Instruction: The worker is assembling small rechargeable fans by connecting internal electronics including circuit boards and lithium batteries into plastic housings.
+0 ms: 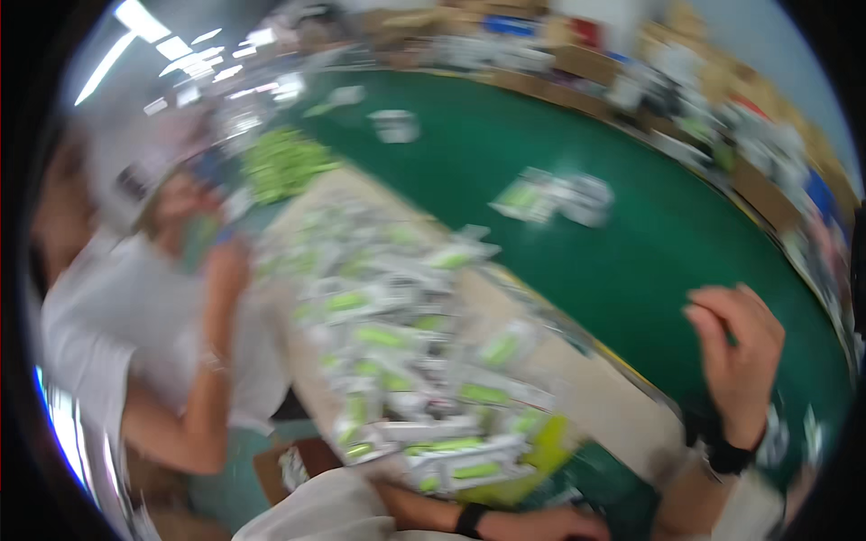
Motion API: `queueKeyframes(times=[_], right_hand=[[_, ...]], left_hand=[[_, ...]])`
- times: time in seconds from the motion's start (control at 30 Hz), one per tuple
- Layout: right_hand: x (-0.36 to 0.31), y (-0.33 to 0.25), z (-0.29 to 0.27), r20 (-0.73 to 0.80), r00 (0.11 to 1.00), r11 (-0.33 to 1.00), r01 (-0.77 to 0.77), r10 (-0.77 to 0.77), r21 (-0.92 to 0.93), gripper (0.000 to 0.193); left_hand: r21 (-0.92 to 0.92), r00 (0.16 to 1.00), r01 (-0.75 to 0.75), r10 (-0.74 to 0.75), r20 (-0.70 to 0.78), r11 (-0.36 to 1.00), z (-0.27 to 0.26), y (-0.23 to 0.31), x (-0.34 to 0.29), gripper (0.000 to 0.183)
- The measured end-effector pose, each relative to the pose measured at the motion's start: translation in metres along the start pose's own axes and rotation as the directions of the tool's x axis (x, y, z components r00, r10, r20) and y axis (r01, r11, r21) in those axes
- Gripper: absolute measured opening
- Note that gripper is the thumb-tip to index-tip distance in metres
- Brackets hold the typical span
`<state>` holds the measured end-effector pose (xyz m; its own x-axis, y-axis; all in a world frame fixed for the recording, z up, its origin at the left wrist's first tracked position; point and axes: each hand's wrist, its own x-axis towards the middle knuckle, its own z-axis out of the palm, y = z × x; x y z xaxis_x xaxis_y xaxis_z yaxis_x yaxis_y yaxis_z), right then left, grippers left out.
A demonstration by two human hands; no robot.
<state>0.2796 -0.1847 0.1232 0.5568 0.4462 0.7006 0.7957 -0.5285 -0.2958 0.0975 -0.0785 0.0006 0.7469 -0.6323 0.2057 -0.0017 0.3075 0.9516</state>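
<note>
My right hand (741, 356), with a black band at its wrist, is raised over the green surface at the right. Its fingers are bent, with a gap between thumb and fingers, and I see nothing in it. My left hand (564, 525) lies low at the bottom edge, blurred, its fingers hidden. Just beyond the left forearm is a heap of white packages with lime-green parts (483, 394) on a beige board (577, 397). Beside the left hand, a yellow-green sheet or bag (541, 460) lies partly under the packages.
A co-worker in a white top (117, 316) sits at the left, an arm raised. A pile of lime-green pieces (281, 164) lies farther back. On the green surface (523, 135) are white packages (550, 197) and a white container (394, 126). Cardboard boxes (762, 194) line the far side.
</note>
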Motion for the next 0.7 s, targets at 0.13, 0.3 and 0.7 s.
queueKeyframes(times=[0.13,0.3,0.7], right_hand=[[0.0,-0.015,-0.022,-0.064,0.962,0.877,0.267,-0.264,0.4,0.015],[-0.033,-0.021,-0.052,0.292,0.928,0.973,0.228,-0.232,0.047,0.01],[-0.173,0.088,-0.168,-0.005,0.71,0.688,-0.683,0.704,-0.243,0.037]], left_hand=[[0.004,0.996,0.087,-0.087,0.014,0.996,-0.007,0.031,0.004,0.024],[-0.06,0.982,0.174,-0.169,0.087,0.983,0.003,0.034,0.021,0.027],[-0.036,0.963,0.262,-0.259,0.08,0.964,0.005,0.02,0.018,0.03]])
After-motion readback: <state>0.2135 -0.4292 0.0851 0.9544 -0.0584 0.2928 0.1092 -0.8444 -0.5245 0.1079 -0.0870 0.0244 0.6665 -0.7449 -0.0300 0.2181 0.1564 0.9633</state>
